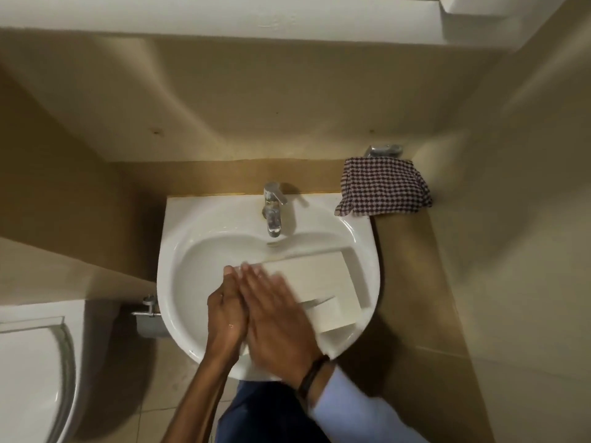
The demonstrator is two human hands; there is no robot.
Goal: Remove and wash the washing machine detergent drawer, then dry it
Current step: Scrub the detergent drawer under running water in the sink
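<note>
The white detergent drawer (323, 282) lies upside down across the white sink (198, 251), its flat underside facing up. My left hand (225, 314) grips the drawer's left end, fingers curled round its edge. My right hand (275, 318) lies flat on the underside with straight fingers, blurred by motion. The chrome tap (273, 212) stands behind the basin; no water stream shows.
A checked cloth (383, 187) lies on the ledge at the sink's back right, with a metal fitting (383, 150) behind it. A toilet (35, 378) stands at the lower left. Beige walls close in on both sides.
</note>
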